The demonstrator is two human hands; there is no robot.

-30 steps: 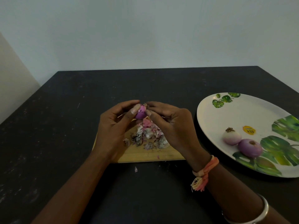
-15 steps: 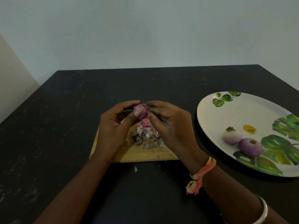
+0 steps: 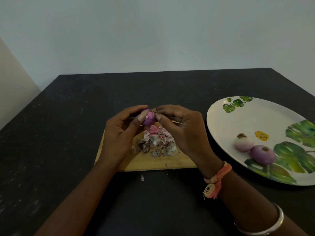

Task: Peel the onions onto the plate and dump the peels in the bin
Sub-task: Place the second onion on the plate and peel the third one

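Head view: small onion, glossy pink-purple with a dry tuft on top, held above the peel heap on the cutting board. Left grip clasps its side; right grip pinches the tuft. Two peeled onions sit side by side on the plate, right.

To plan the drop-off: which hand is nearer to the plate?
Right. The right hand is just left of the plate; the left hand is farther left, on the other side of the held onion.
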